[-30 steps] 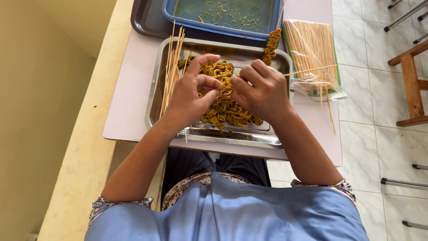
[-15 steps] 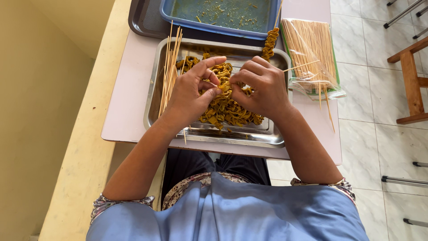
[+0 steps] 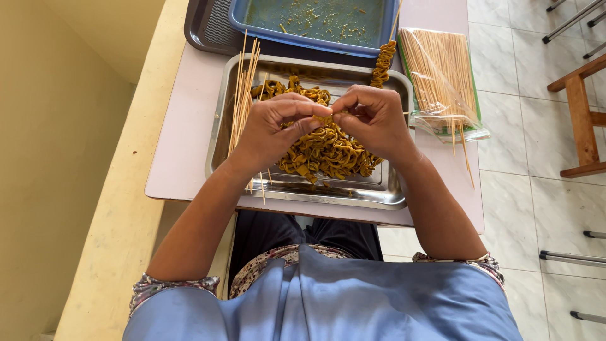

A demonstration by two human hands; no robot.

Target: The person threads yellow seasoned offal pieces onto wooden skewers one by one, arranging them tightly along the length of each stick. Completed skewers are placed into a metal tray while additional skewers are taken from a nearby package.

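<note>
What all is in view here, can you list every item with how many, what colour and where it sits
steel tray: one, silver, on the table under both hands
meat strips: a heap, yellow-brown, in the steel tray
loose skewers: a bundle, pale wood, on the tray's left rim
filled skewer: one, yellow-brown, at the tray's far right corner
bag of skewers: one, clear with a green edge, right of the tray
blue tray: one, with scraps, behind the steel tray
dark tray: one, under the blue tray
table: one, pale pink
wooden chair: part of one, brown, far right
left hand: pinching a meat strip
right hand: pinching the same strip
</note>
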